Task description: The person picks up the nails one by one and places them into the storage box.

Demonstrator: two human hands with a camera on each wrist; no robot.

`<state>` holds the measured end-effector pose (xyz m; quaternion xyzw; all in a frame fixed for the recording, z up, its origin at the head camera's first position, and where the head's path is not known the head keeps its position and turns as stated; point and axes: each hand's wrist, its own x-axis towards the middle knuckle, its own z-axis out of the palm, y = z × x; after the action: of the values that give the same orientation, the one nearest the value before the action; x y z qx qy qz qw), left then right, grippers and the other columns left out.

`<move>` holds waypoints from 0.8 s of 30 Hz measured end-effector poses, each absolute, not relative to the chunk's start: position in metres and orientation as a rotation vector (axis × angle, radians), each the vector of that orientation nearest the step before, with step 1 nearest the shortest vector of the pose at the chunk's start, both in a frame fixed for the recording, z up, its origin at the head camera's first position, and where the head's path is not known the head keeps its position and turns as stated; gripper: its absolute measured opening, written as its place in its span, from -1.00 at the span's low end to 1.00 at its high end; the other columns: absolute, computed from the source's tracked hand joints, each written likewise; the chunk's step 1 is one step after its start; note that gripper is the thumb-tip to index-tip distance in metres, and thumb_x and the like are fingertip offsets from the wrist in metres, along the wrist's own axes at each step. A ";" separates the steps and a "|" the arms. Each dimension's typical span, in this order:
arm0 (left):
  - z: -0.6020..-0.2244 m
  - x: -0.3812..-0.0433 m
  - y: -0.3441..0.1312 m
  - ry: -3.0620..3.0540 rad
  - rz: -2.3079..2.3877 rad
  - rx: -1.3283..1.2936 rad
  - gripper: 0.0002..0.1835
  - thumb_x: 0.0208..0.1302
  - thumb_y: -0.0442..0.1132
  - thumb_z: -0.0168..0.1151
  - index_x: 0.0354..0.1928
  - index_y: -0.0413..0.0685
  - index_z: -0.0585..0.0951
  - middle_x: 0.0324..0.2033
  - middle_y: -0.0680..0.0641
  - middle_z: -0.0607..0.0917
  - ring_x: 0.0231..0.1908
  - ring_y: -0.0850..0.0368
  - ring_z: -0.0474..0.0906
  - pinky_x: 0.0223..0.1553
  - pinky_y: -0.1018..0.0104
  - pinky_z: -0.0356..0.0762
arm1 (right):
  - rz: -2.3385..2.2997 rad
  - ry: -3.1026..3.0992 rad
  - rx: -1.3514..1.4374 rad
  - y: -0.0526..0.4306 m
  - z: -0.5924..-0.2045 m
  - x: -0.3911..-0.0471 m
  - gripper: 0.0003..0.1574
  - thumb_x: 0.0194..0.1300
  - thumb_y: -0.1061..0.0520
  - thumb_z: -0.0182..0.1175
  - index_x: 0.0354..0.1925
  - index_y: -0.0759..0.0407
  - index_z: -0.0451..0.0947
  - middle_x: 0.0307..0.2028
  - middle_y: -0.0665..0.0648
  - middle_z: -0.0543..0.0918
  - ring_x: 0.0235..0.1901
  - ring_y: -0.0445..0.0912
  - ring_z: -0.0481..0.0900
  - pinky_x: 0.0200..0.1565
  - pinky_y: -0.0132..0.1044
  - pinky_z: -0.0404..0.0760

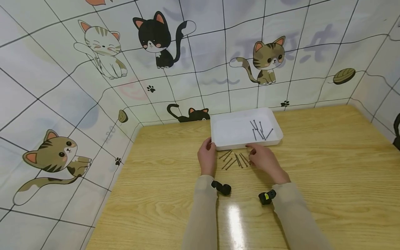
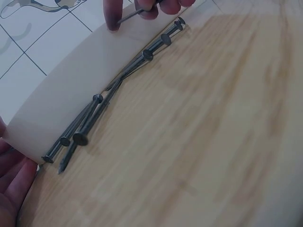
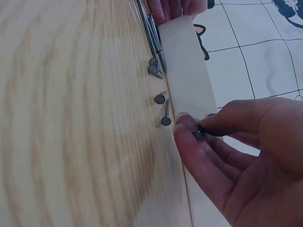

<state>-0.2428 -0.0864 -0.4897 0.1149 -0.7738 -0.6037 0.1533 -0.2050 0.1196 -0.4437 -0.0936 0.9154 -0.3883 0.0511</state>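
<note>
A white rectangular tray sits at the back of the wooden table, with several dark nails lying in its right half. My left hand holds the tray's front left corner, fingers wrapped at the side wall. Between thumb and fingertips, my right hand pinches a nail, its head showing in the right wrist view and its shaft in the left wrist view. The right fingertips are close by the tray's front wall. Several loose nails lie on the table between the hands, just in front of the tray.
Behind the table rises a wall covering with a cat print and tile lines, close to the tray's back edge. The wooden tabletop extends to both sides. A dark object shows at the far right edge.
</note>
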 end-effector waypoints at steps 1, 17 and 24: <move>-0.490 -0.243 -0.087 -2.219 -1.730 0.331 -0.65 0.22 -0.09 0.02 0.05 0.13 0.53 -0.14 0.12 0.59 -0.16 0.28 0.48 -0.13 0.26 0.44 | -1.185 2.790 -0.292 0.121 -0.444 -0.206 -0.50 0.21 0.30 -0.04 0.15 0.26 0.33 -0.37 0.15 0.57 -0.59 -0.14 0.46 -0.53 -0.29 0.41; -0.492 -0.244 -0.089 -2.213 -1.718 0.358 -0.66 0.21 -0.07 0.02 0.03 0.17 0.54 -0.18 0.17 0.60 -0.19 0.32 0.48 -0.18 0.32 0.45 | -1.358 2.774 -0.342 0.131 -0.435 -0.216 -0.52 0.28 0.21 -0.02 0.18 0.19 0.29 -0.24 0.24 0.55 -0.38 0.00 0.60 -0.47 -0.27 0.52; -0.494 -0.245 -0.088 -2.216 -1.729 0.335 -0.66 0.21 -0.08 0.03 0.03 0.17 0.54 -0.16 0.13 0.60 -0.19 0.29 0.49 -0.18 0.30 0.46 | -1.470 2.767 -0.294 0.138 -0.428 -0.227 -0.50 0.28 0.21 0.00 0.19 0.22 0.27 -0.21 0.26 0.53 -0.34 0.03 0.59 -0.34 -0.17 0.58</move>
<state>-0.2446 -0.0877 -0.4940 0.1168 -0.7733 -0.6036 0.1550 -0.2270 0.1376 -0.4285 -0.0933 0.8792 -0.4672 -0.0028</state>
